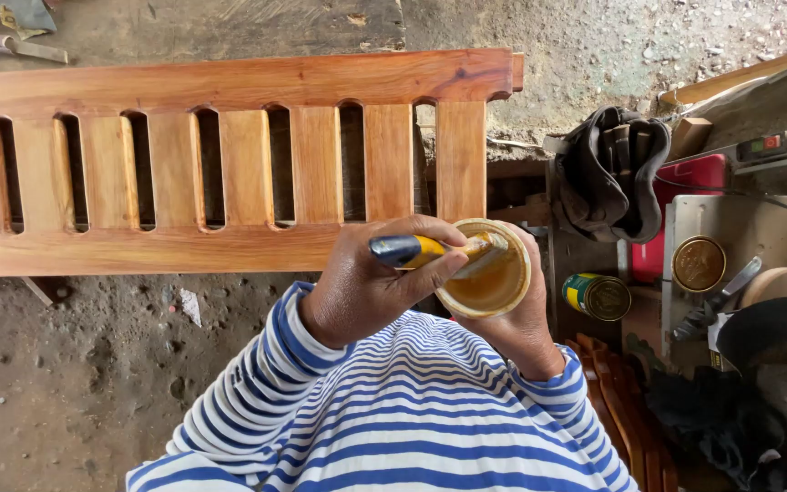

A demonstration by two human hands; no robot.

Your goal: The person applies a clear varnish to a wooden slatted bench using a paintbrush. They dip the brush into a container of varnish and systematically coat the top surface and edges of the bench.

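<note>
- Slatted wooden panel (229, 164) lies across the dirt floor, just beyond your hands; drips could mar it
- Your left hand (371, 282), grip closed round a blue-and-yellow brush (430, 250), wipes bristles on the rim
- Your right hand (526, 319) cups the open tin of amber varnish (486, 273); tilt it and it could spill

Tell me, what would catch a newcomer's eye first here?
Most striking is the long reddish slatted wooden panel lying across the upper left over the dirt floor. At the centre, the left hand grips a brush with a blue and yellow handle, its head resting in a round tub of amber liquid cupped by the right hand. To the right, two round tins sit among cluttered tools.
</note>
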